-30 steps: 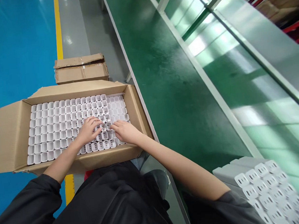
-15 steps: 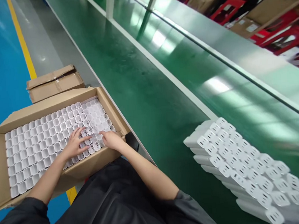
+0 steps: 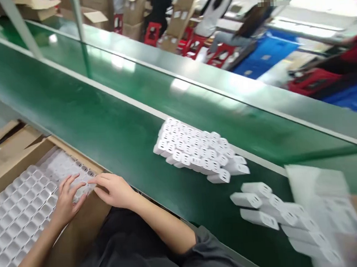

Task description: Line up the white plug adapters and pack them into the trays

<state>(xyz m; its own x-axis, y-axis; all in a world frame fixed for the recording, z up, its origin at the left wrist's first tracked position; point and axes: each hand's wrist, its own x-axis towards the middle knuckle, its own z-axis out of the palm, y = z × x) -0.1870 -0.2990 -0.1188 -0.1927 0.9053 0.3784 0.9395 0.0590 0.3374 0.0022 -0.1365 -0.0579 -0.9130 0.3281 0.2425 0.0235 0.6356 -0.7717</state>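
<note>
My left hand [image 3: 68, 198] is over the cardboard box [image 3: 83, 220], fingers spread, touching or just above its contents near the right end. Beside it, my right hand [image 3: 115, 190] reaches over the box's right edge, fingers stretched to the left and thumb apart. I see nothing held in either hand. Rows of white open-topped plastic housings [image 3: 23, 217] fill much of the box. A translucent plastic layer [image 3: 62, 164] covers part of the right end. On the green belt stands a cluster of white slotted housings [image 3: 194, 148], right of my hands.
More white housings [image 3: 261, 209] lie on the green belt [image 3: 114, 129] at right, near a blurred translucent sheet or bag [image 3: 320, 181]. A metal post [image 3: 21, 28] rises at the belt's far side. Beyond are red stools [image 3: 152, 33] and seated people [image 3: 213, 12]. Another carton [image 3: 16, 143] stands left.
The view has swung to the right, bringing more belt, housings and people into sight. My two hands have come closer together near the box's right end.
</note>
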